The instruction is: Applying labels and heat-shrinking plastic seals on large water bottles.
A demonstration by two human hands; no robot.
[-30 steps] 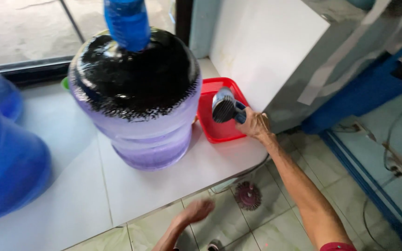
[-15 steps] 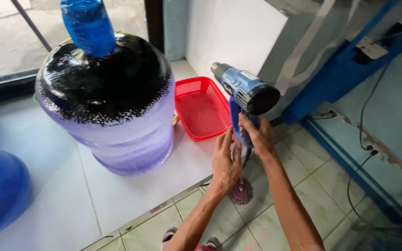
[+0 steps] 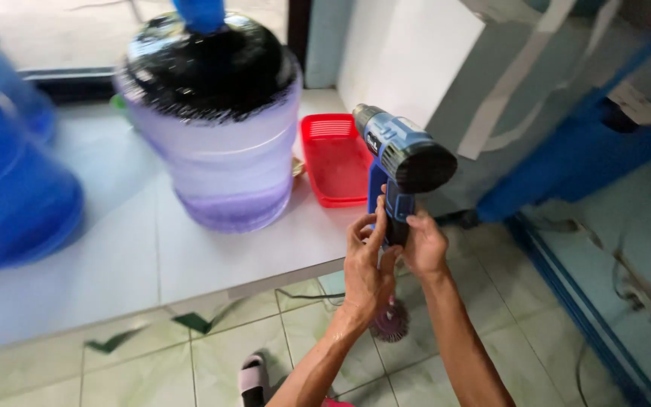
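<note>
White tiled ledge (image 3: 152, 264) carries the upended water jug (image 3: 212, 120) while my left hand (image 3: 367, 264) and right hand (image 3: 423, 245) both clasp the blue drill (image 3: 401, 162) by its grip, steadying it upright.

A small pale rectangular label (image 3: 637, 103) sits on blue equipment at two o'clock. A dark label patch (image 3: 373, 142) marks the blue drill's side, centre.

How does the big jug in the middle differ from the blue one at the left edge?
The middle jug is pale violet and see-through; the left jug is deep blue. The middle jug shows whole, with a dark shoulder and blue neck on top; the left jug is cut off by the frame. Both rest on the white ledge.
</note>
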